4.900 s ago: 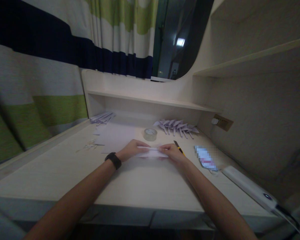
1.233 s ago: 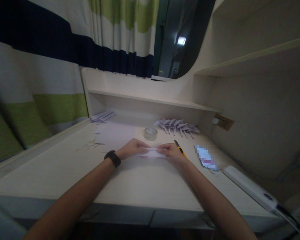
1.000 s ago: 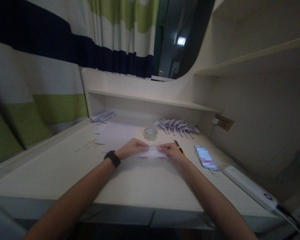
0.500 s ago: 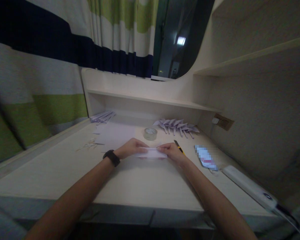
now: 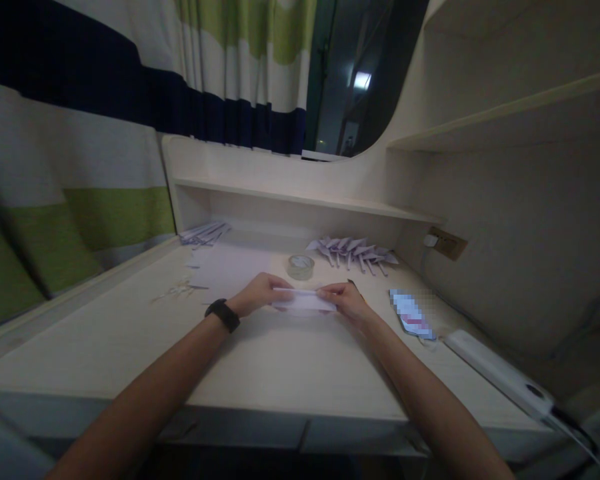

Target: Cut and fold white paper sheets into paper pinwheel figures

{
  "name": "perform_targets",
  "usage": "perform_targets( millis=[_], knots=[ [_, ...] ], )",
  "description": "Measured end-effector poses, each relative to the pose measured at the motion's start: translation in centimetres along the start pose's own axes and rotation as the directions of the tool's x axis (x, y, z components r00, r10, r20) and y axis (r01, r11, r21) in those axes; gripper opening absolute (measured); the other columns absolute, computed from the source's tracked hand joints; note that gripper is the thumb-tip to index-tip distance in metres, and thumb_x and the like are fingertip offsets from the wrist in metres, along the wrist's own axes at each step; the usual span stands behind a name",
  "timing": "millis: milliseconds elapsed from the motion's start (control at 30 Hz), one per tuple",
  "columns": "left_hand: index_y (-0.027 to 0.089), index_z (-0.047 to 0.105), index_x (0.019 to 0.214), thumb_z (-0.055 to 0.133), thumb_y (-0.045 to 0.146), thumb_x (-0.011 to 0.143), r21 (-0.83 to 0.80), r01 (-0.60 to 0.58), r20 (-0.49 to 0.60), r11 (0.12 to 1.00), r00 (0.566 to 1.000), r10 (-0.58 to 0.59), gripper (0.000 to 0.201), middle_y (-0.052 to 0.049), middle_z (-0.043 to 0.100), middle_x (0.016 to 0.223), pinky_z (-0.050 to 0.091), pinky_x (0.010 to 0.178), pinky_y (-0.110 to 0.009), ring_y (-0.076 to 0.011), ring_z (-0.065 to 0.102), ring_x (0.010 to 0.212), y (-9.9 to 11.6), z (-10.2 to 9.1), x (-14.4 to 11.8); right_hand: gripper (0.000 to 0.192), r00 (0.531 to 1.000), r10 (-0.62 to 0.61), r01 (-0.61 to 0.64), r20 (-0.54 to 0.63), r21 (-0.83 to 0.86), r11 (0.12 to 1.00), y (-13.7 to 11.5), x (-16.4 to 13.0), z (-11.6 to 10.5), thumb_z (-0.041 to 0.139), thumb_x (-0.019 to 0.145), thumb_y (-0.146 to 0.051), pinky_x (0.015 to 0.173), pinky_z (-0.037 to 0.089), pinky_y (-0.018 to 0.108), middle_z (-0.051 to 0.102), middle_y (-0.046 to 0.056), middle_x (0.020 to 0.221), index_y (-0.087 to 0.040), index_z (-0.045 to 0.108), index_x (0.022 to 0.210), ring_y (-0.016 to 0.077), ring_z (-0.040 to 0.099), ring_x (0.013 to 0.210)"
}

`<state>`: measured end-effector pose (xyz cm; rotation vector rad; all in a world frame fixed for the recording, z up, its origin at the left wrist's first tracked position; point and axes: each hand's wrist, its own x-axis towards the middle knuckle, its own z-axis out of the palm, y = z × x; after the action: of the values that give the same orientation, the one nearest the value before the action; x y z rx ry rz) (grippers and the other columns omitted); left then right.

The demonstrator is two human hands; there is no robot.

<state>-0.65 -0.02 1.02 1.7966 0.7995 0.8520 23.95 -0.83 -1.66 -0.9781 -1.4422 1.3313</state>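
Observation:
Between my two hands is a folded strip of white paper (image 5: 304, 301), held level just above the desk. My left hand (image 5: 261, 293), with a dark watch (image 5: 223, 315) on its wrist, pinches the strip's left end, thumb on top. At the right end, my right hand (image 5: 347, 301) is closed on the paper in the same way. Beyond the strip a roll of clear tape (image 5: 301, 267) lies on the desk. A utility knife (image 5: 351, 284) is mostly hidden behind my right hand.
White paper sheets (image 5: 235, 263) and a bundle of paper sticks (image 5: 205, 234) lie at the back left, near thin loose pieces (image 5: 177, 291). Several folded paper pinwheels (image 5: 353, 252) rest at the back right. A phone (image 5: 411, 315) and a power strip (image 5: 500, 373) lie along the right side.
My hands have shifted slightly on the paper strip, the right one a little higher and now covering more of the knife. The strip is tilted slightly differently. The other things stay put.

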Motion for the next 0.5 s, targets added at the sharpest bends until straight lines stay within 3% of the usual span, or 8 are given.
perform_targets(
  millis=[233,367,500],
  knots=[
    [0.007,0.07,0.081,0.072,0.041,0.069,-0.114,0.059,0.003,0.992,0.998,-0.059,0.036,-0.008,0.065,0.073,0.054,0.059,-0.03,-0.0161,0.061,0.065,0.36,0.36,0.01,0.037,0.999,-0.009,0.009,-0.043,-0.018,1.0,0.0,0.07,0.17,0.08,0.058,-0.039,0.052,0.051,0.027,0.07,0.005,0.066,-0.011,0.074,0.082,0.0142,0.06,0.053],
    [0.006,0.07,0.078,0.07,0.041,0.071,-0.03,0.045,-0.024,0.999,0.999,-0.046,0.036,-0.007,0.065,0.067,0.052,0.056,-0.028,-0.0155,0.06,0.06,0.59,0.27,0.03,0.038,0.999,-0.002,0.002,-0.046,-0.008,1.0,0.03,0.14,0.14,0.081,0.058,-0.039,0.052,0.053,0.028,0.07,0.006,0.066,-0.011,0.074,0.082,0.015,0.061,0.053],
    [0.007,0.071,0.088,0.072,0.037,0.068,0.042,-0.016,-0.075,0.999,0.997,0.019,0.036,-0.01,0.069,0.079,0.052,0.057,-0.027,-0.0171,0.061,0.065,0.58,0.15,0.07,0.037,0.998,0.013,-0.013,-0.065,0.004,1.0,-0.04,0.12,-0.08,0.081,0.056,-0.039,0.05,0.053,0.027,0.069,0.005,0.064,-0.011,0.074,0.079,0.0141,0.06,0.05]
  ],
)
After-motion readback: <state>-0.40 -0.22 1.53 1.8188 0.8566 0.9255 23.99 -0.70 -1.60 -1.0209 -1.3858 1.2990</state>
